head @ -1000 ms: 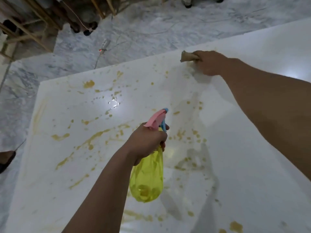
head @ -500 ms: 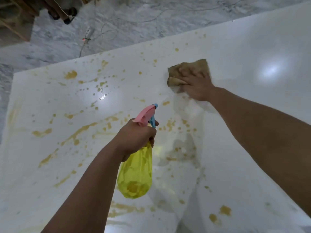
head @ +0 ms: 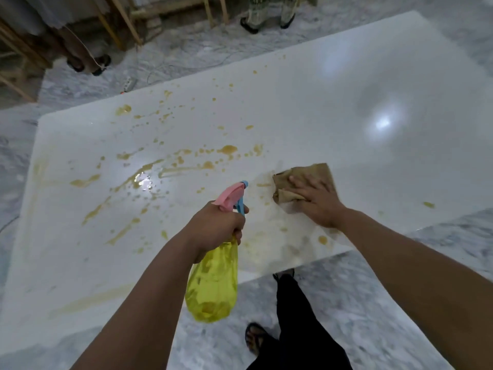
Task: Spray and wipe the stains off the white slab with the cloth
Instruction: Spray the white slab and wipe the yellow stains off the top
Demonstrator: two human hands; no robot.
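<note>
The white slab (head: 346, 108) fills most of the view and carries several yellow-brown stains (head: 229, 149) across its left and middle. My left hand (head: 216, 228) grips a yellow spray bottle (head: 213, 284) by its neck, the pink and blue nozzle pointing up over the slab. My right hand (head: 320, 202) presses flat on a crumpled brown cloth (head: 309, 177) near the slab's near edge. A wet smear lies under and below the cloth.
Grey marble floor (head: 373, 303) surrounds the slab. My own dark-trousered legs and sandalled foot (head: 256, 340) stand at the near edge. Other people's feet (head: 88, 64) stand beyond the far edge, beside wooden frames (head: 125, 22) and a power strip (head: 129, 84) with a cable.
My right hand has dragged the cloth from the slab's far side back toward the near edge. The view has pulled back, showing the near edge and my legs. The bottle stays held.
</note>
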